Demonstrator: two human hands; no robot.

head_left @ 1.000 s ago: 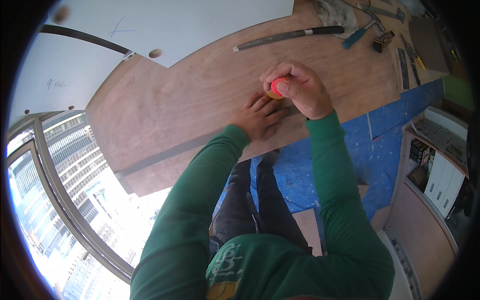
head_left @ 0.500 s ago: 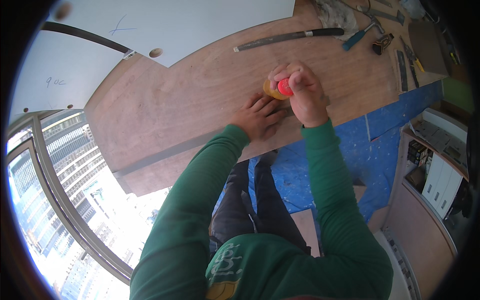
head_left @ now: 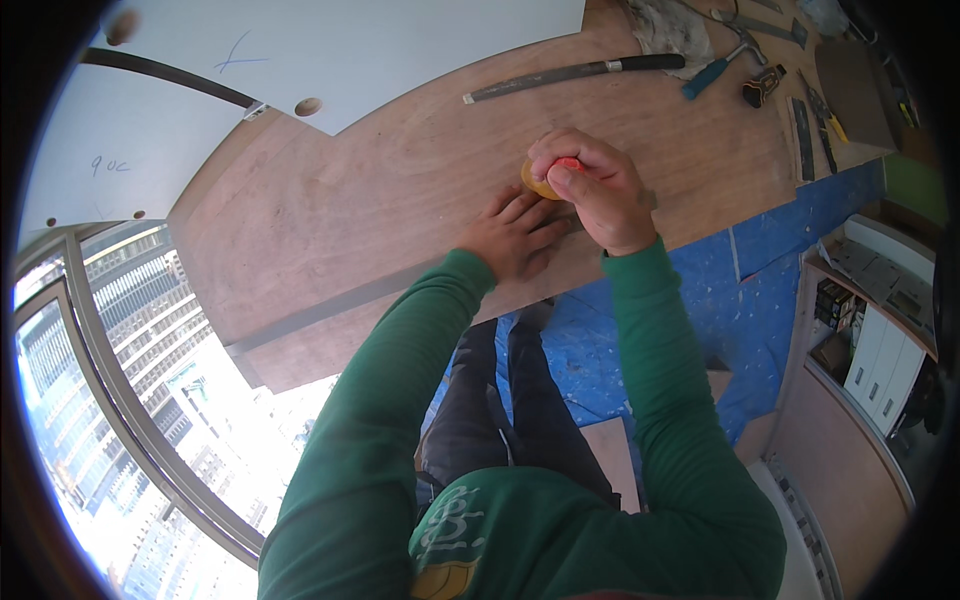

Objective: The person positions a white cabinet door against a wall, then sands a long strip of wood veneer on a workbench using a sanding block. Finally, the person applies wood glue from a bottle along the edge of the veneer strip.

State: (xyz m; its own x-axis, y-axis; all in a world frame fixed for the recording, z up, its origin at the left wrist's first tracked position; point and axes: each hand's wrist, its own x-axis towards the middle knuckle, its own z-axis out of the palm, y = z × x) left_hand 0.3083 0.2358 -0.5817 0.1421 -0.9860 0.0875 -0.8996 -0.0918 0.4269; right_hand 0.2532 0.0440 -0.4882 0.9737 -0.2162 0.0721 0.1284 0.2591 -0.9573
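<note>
My right hand (head_left: 600,190) is closed around a small thing with a red top and a rounded amber part (head_left: 540,181). Its kind cannot be made out, as fingers and thumb cover most of it. It stands over the wooden board (head_left: 380,200), right by the fingertips of my left hand (head_left: 513,235). That left hand lies flat with its fingers spread, pressing on the board near its front edge. A grey strip (head_left: 340,307) runs along this edge and passes under or beside the left hand.
Beyond my hands lies a long file (head_left: 560,77) with a black handle. A claw hammer (head_left: 722,68), a tape measure (head_left: 764,86) and pliers (head_left: 823,108) lie at the far right. White panels (head_left: 370,50) cover the far left. Blue sheeting (head_left: 690,300) covers the floor; a window (head_left: 150,330) is at left.
My right hand has turned and its fingers have folded further over the red top, hiding more of it. The left hand stays in place.
</note>
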